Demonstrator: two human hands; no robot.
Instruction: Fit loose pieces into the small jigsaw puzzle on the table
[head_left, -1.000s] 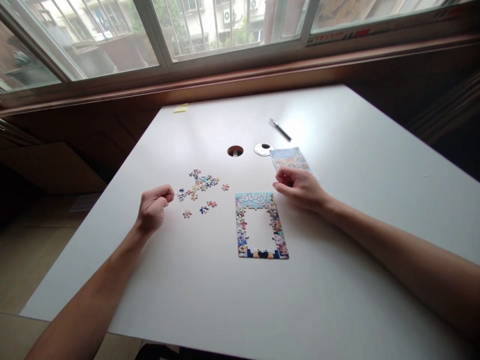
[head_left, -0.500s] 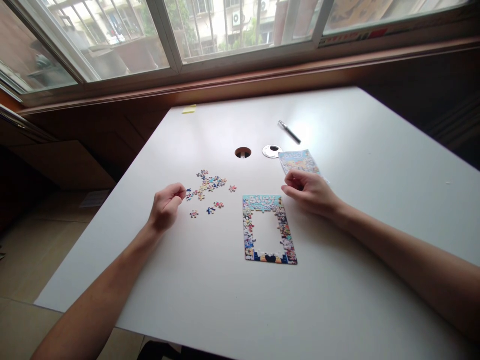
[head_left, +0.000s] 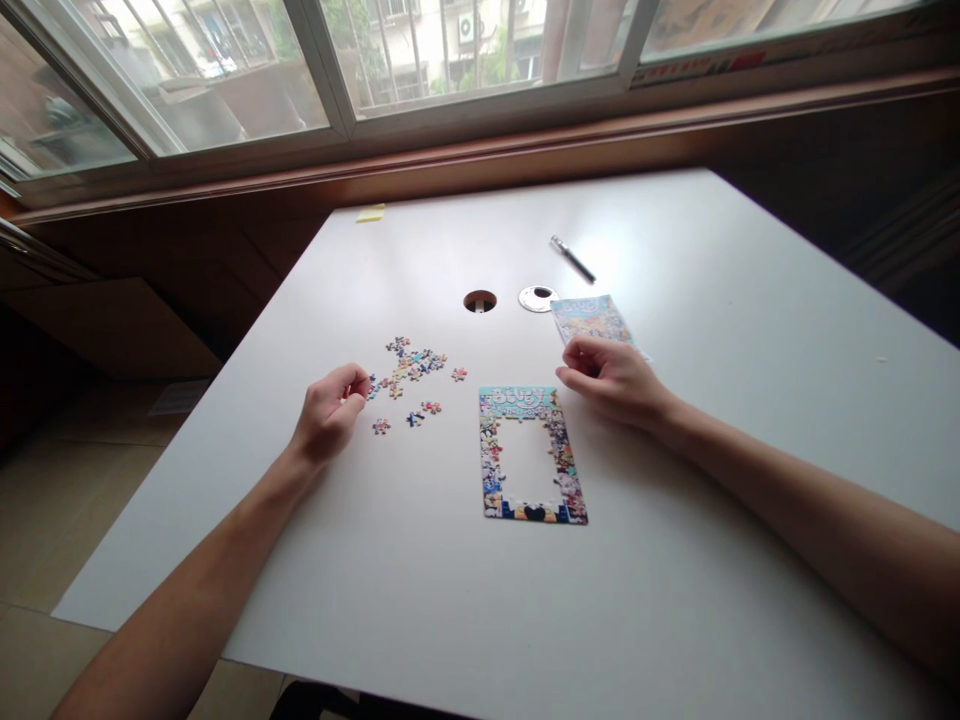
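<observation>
While my left hand (head_left: pixel 327 410) sat curled on the white table (head_left: pixel 675 560), its fingertips were pinched together right at the near-left edge of the loose puzzle pieces (head_left: pixel 411 368); whether a piece was actually between them I could not tell, too small to see. Pieces lay scattered in a small cluster just right of that hand, a few strays nearer me. Further right, the puzzle frame (head_left: pixel 531 455) lay flat, border filled in, middle open and showing bare table. Frame sat well apart from my left hand, close to my right. Beyond the frame, toward the window, a round cable hole (head_left: pixel 480 300) and its loose cover ring (head_left: pixel 538 298) sat side by side. My right hand (head_left: pixel 613 380) rested just past the frame's upper right corner, fingers curled loosely inward, thumb tucked against them; nothing visible in that grip, though the palm side was hidden. Its knuckles overlapped the near edge of the picture card (head_left: pixel 591 318). Behind that lay a pen (head_left: pixel 572 259), and a yellow sticky note (head_left: pixel 370 212) sat at the far left table edge.
</observation>
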